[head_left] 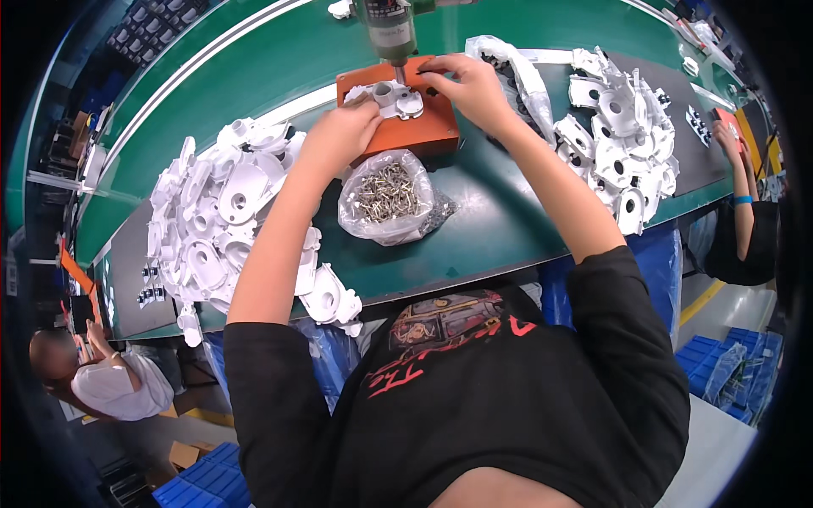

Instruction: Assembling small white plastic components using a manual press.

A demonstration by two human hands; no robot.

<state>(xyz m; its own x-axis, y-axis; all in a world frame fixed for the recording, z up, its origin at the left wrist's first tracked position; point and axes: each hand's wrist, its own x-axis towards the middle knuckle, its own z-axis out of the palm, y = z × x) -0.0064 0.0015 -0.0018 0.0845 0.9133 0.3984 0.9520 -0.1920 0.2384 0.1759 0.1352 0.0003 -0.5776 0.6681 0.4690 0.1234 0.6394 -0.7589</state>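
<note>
Roughly between the hands [339,134] [476,89] lies a white part [388,101].

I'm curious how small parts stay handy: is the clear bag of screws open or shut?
Open: the clear plastic bag has its mouth spread wide, and the metal screws show heaped and uncovered inside.

Green table [500,229]; orange block [428,131], screw bag [373,229], heaped white parts [212,224]

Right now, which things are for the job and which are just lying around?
Probably for the job: white part at the left hand, orange block, green overhead tool, bagged metal pieces, left white pile, right white pile.

Probably just lying around: lower-right blue crates, lower-left cardboard box.
</note>
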